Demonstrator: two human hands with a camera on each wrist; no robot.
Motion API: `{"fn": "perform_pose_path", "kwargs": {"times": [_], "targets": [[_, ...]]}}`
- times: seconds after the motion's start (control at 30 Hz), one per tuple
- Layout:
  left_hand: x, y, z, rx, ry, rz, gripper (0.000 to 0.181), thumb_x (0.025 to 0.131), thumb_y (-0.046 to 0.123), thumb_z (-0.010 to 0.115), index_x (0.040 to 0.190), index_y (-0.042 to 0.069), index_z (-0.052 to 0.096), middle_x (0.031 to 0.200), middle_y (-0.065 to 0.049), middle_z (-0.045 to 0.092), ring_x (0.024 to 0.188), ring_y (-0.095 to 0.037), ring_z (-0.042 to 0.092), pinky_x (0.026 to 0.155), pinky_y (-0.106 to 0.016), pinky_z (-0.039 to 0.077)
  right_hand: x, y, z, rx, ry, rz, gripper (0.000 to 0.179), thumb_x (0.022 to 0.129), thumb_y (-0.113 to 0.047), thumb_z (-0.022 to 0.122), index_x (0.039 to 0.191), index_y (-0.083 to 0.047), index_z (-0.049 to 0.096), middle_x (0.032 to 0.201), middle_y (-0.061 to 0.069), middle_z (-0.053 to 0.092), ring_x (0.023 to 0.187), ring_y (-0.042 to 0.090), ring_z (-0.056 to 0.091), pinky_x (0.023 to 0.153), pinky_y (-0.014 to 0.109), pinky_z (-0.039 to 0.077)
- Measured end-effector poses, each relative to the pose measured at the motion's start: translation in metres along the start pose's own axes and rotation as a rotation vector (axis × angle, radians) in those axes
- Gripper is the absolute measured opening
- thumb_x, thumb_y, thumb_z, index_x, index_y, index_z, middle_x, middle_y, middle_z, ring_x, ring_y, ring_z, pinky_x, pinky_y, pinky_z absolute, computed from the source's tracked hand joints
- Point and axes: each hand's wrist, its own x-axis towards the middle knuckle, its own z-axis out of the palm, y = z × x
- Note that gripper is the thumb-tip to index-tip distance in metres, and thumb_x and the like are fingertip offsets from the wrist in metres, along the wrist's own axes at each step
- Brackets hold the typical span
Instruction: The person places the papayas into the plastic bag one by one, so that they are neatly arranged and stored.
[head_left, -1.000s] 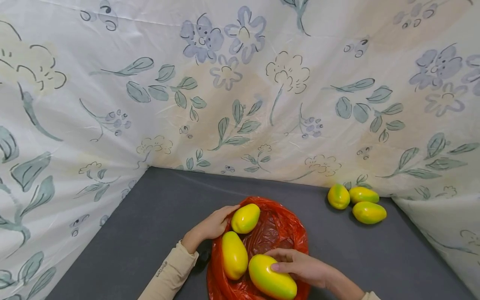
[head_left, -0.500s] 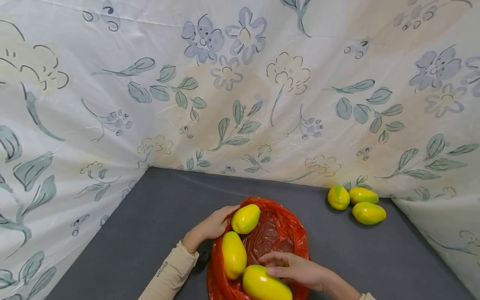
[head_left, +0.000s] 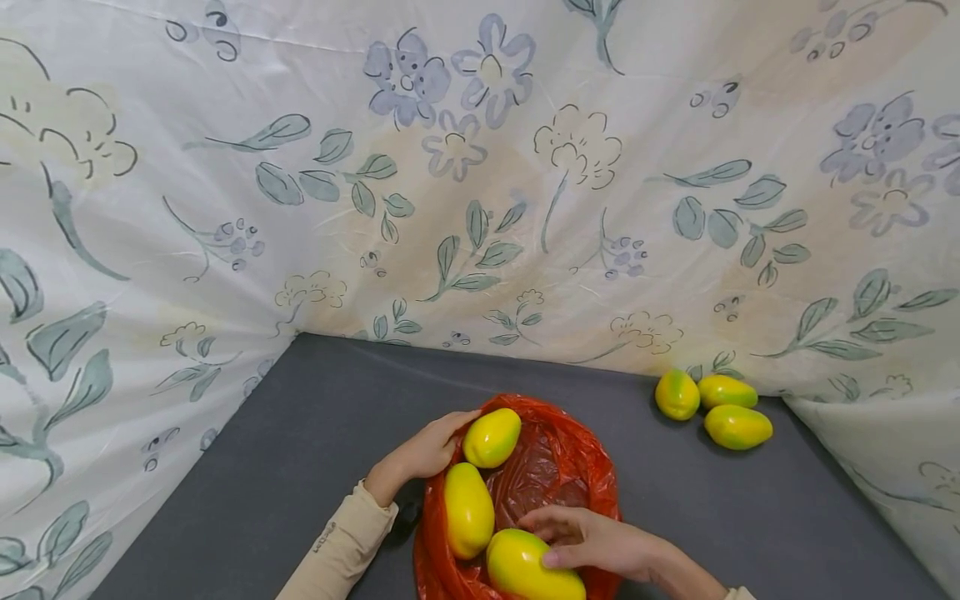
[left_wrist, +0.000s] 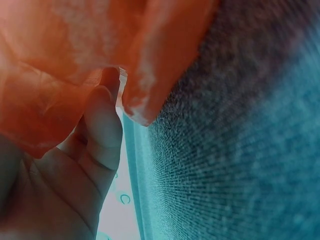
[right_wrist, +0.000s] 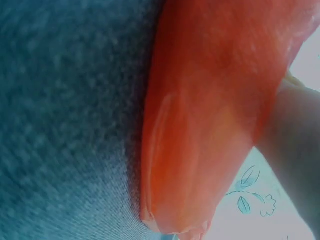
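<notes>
A red plastic bag (head_left: 592, 450) stands with its mouth open at the front middle. My left hand (head_left: 425, 450) holds its left rim; in the left wrist view, the fingers (left_wrist: 102, 125) lie against the red plastic. Inside the bag, one yellow-green mango (head_left: 491, 437) sits near that hand and another mango (head_left: 468, 512) lies along the left side. My right hand (head_left: 600, 542) reaches in from the right, thumb touching a third mango (head_left: 528, 571), other fingers loosely bent beyond it. The bag's wall hides my right fingers in the right wrist view.
Beyond the bag, at the back right of the dark grey table (head_left: 337, 392), lie a mango (head_left: 677, 394), a second mango (head_left: 727, 390) and a third mango (head_left: 738, 427). A floral cloth (head_left: 450, 250) hangs behind and along the sides. Something black (head_left: 405, 517) shows beneath the left wrist.
The mango by my right hand has moved down and left into the bag. My right fingers have loosened from it, and the thumb has come back onto it. The left hand stays put.
</notes>
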Motion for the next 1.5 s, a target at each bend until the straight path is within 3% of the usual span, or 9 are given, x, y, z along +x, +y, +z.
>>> {"fn": "perform_pose_path", "kwargs": {"times": [0.6, 0.9, 1.2, 1.5], "targets": [[0.001, 0.001, 0.001, 0.004, -0.001, 0.007, 0.051, 0.091, -0.009, 0.046, 0.142, -0.006, 0.038, 0.138, -0.021, 0.045, 0.126, -0.036, 0.043, 0.103, -0.05, 0.035, 0.0, -0.005, 0.004, -0.017, -0.028, 0.002, 0.047, 0.103, -0.021, 0.04, 0.145, 0.001, 0.034, 0.134, 0.012, 0.049, 0.121, 0.023, 0.047, 0.098, 0.039, 0.042], [0.001, 0.004, -0.001, -0.007, -0.008, 0.005, 0.051, 0.092, -0.008, 0.046, 0.142, -0.007, 0.037, 0.138, -0.022, 0.044, 0.126, -0.037, 0.043, 0.103, -0.05, 0.035, -0.001, 0.002, -0.001, 0.018, 0.006, -0.023, 0.046, 0.105, -0.022, 0.035, 0.143, 0.003, 0.035, 0.126, 0.011, 0.055, 0.11, 0.022, 0.054, 0.092, 0.036, 0.046], [0.001, 0.002, -0.001, -0.012, -0.007, 0.015, 0.052, 0.091, -0.01, 0.046, 0.142, -0.007, 0.037, 0.138, -0.022, 0.044, 0.126, -0.036, 0.043, 0.102, -0.051, 0.035, -0.013, 0.001, -0.015, 0.143, 0.139, -0.028, 0.052, 0.105, -0.03, 0.035, 0.143, 0.005, 0.033, 0.123, 0.013, 0.056, 0.109, 0.026, 0.055, 0.094, 0.039, 0.046], [0.0, -0.001, 0.001, -0.009, -0.001, 0.016, 0.052, 0.091, -0.01, 0.047, 0.142, -0.007, 0.037, 0.138, -0.021, 0.045, 0.125, -0.036, 0.044, 0.102, -0.05, 0.036, -0.024, -0.006, -0.032, 0.152, 0.382, 0.007, 0.061, 0.101, -0.036, 0.044, 0.145, 0.004, 0.03, 0.127, 0.014, 0.054, 0.11, 0.029, 0.054, 0.093, 0.044, 0.046]]}}
